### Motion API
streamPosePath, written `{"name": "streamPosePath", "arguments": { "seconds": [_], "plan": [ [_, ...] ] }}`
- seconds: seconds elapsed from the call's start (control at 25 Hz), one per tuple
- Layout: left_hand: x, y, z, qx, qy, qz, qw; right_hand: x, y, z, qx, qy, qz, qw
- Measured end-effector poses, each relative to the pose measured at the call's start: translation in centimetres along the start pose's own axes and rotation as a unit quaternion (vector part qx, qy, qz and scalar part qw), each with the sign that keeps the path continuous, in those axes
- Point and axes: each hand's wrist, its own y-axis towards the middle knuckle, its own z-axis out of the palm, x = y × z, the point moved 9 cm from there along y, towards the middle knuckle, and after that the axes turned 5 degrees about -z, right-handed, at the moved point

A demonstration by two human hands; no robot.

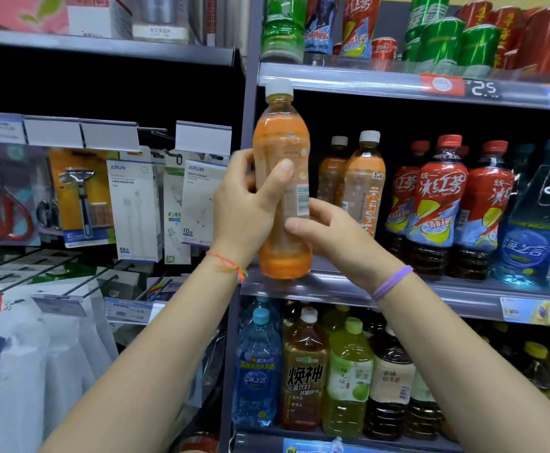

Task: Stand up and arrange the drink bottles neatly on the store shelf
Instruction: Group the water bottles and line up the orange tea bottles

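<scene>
An orange-labelled tea bottle point(281, 138) with a white cap is held upright in front of the left end of the middle shelf point(339, 291). My left hand point(245, 207) grips its left side, thumb across the label. My right hand point(332, 238) holds its lower right side. Its base hangs just above the shelf's front lip. Behind it on the shelf stand two matching orange tea bottles point(363, 188), then red iced-tea bottles point(437, 204) and blue water bottles point(541, 220), all upright.
The upper shelf point(365, 81) carries green and red bottles and a 2.5 price tag. The lower shelf holds blue, brown and green bottles point(303, 371). To the left, a peg rack with charger boxes point(134, 207), a razor pack and scissors.
</scene>
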Motion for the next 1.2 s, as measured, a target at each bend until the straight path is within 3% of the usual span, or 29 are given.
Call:
{"name": "streamPosePath", "arguments": {
  "seconds": [0.16, 0.28, 0.52, 1.0, 1.2],
  "plan": [
    [0.0, 0.3, -1.2, -0.083, 0.214, 0.122, 0.966, 0.1, 0.4, -2.4, -0.141, -0.139, -0.043, 0.979],
    [1.5, -0.3, -1.6, -0.082, 0.285, 0.113, 0.948, -0.9, 1.2, -3.0, -0.184, -0.194, -0.039, 0.963],
    [4.7, -1.8, -0.5, -0.004, 0.299, 0.059, 0.952, -1.9, 2.1, -2.6, -0.212, -0.197, -0.026, 0.957],
    [6.4, -3.2, 0.9, -0.005, 0.297, 0.032, 0.954, -3.8, 2.2, -3.3, -0.249, -0.264, 0.031, 0.931],
    [6.9, -3.2, 0.8, -0.023, 0.275, 0.037, 0.960, -3.3, 2.7, -2.3, -0.245, -0.323, 0.002, 0.914]
  ]
}}
